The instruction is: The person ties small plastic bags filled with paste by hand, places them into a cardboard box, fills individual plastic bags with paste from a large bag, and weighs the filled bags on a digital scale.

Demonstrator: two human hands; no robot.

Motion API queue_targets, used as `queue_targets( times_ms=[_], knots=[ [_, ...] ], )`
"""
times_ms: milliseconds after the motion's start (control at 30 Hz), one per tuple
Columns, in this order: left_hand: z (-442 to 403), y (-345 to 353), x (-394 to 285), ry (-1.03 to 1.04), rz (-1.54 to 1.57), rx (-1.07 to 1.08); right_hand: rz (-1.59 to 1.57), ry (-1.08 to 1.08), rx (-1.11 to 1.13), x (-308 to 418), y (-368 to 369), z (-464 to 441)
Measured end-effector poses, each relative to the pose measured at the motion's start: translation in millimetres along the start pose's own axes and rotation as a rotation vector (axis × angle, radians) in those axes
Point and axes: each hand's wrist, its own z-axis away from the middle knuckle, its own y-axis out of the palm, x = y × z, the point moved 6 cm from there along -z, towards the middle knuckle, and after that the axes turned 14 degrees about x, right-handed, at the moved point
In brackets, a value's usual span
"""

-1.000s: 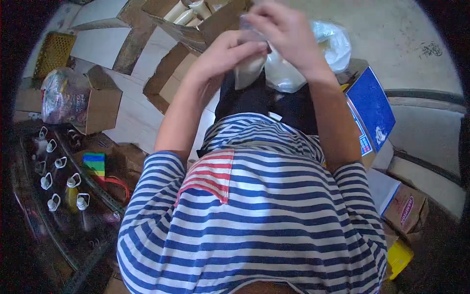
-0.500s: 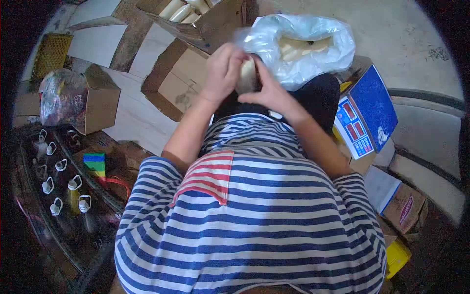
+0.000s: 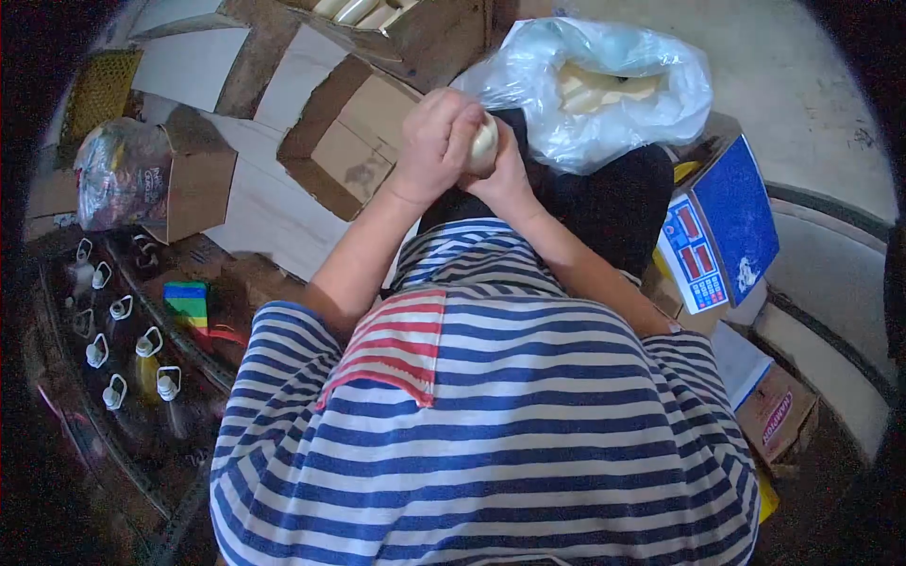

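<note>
While the left hand (image 3: 436, 140) wrapped over one side of a pale, rounded packet (image 3: 484, 146), the right hand (image 3: 508, 182) cupped the other — the visible fingers curled and pressed close around it, though how the hidden fingertips sat could not be told. The packet was held between both hands, above dark trousers (image 3: 613, 196). Near the right hand, a white plastic bag (image 3: 604, 139) gaped, showing pale contents — and an open carton (image 3: 357, 141) stood beside the left forearm.

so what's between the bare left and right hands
The head view shows a pale cream, rounded object between the left hand and right hand, both holding it.
</note>
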Motion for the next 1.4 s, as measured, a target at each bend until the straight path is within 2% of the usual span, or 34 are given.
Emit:
queue_targets(
  times_ms=[367,600,667,733,767,867,900,967,1000,1067,1100,1133,1200,1233,1267,1333,1400],
  knots=[
    [-4,18,6,-0.002,-0.062,0.069,-0.005,0.051,-0.007,-26,3,4],
    [-11,31,17,-0.023,0.017,0.057,-0.036,0.043,-0.006,-33,-6,6],
    [-13,32,13,-0.024,0.039,0.047,-0.108,0.103,0.056,-11,-26,5],
    [-14,32,13,-0.019,0.067,0.112,-0.556,0.027,0.190,14,-48,-5],
    [-12,29,11,-0.014,0.072,0.111,-0.652,0.020,0.163,31,-59,-10],
    [-11,29,1,0.040,-0.004,0.220,-0.240,-0.128,0.257,81,-79,-36],
    [-10,27,6,-0.020,0.270,0.198,-0.233,-0.132,0.260,91,-82,-42],
    [1,25,17,-0.177,0.763,0.200,0.373,-0.432,0.212,134,-81,-46],
    [7,30,26,-0.171,0.762,0.193,0.378,-0.439,0.217,148,-81,-48],
    [19,33,31,0.069,0.752,0.048,0.489,-0.423,0.289,181,-74,-47],
    [32,46,38,-0.141,0.646,0.145,0.429,-0.595,0.271,201,-76,-49],
    [34,45,26,-0.110,0.390,0.076,0.435,-0.598,0.274,209,-73,-53],
    [30,49,17,-0.120,0.444,-0.024,0.431,-0.730,0.127,232,-74,-49],
    [23,54,20,-0.114,0.447,-0.029,0.352,-0.637,0.165,241,-74,-54],
    [14,55,25,-0.059,0.448,-0.088,0.359,-0.637,0.168,254,-75,-53],
    [8,50,24,-0.001,0.450,-0.151,0.429,-0.506,0.193,269,-76,-59],
    [-2,34,7,-0.070,0.284,-0.041,0.437,-0.537,0.149,288,-86,-62]
  ],
)
